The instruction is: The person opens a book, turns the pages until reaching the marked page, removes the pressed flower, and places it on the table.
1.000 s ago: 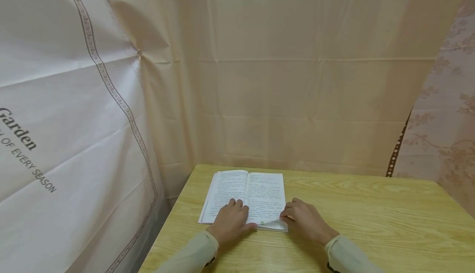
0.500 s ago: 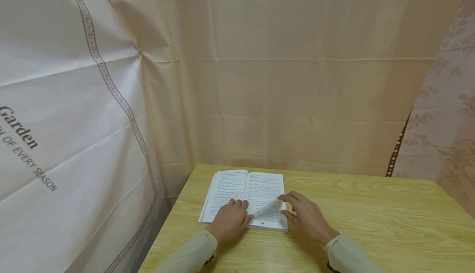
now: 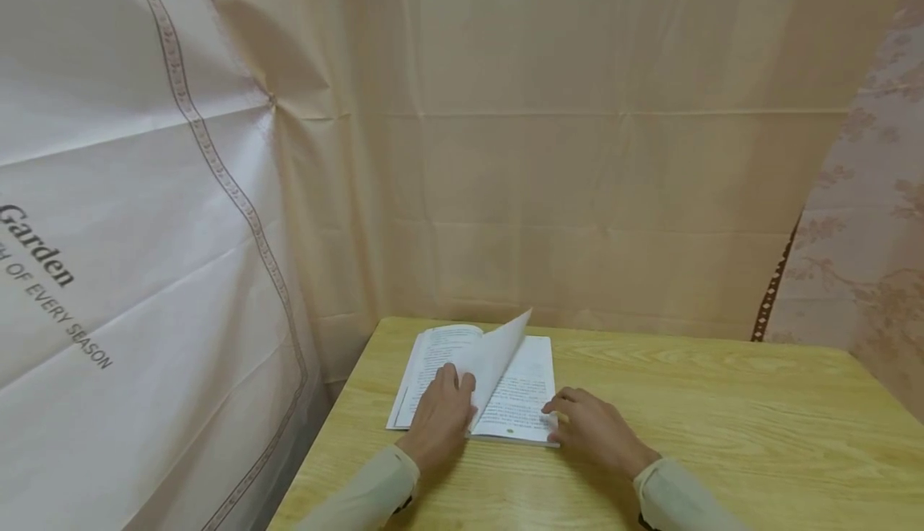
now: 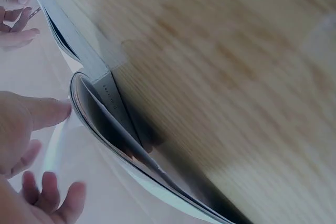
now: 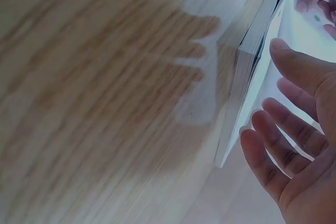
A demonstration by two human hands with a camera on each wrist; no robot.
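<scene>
The open white printed book (image 3: 523, 403) lies at ten o'clock on the yellow wood-grain table (image 3: 693, 411), its raised leaf (image 3: 494, 362) apparently half-turned, not yet flat, left hand (image 3: 442, 415) relaxed at seven, right hand (image 3: 595, 431) loosely spread at four.

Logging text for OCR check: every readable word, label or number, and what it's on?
"Garden": on the white cloth hanging at the left of the head view.
"OF EVERY SEASON": same cloth, below; the start of that line is cut off.
Printed lines on the open book: too small to read.
Green mark on its right page: too small to make out.
Marks on its pale strip, left wrist view: too blurred.
</scene>
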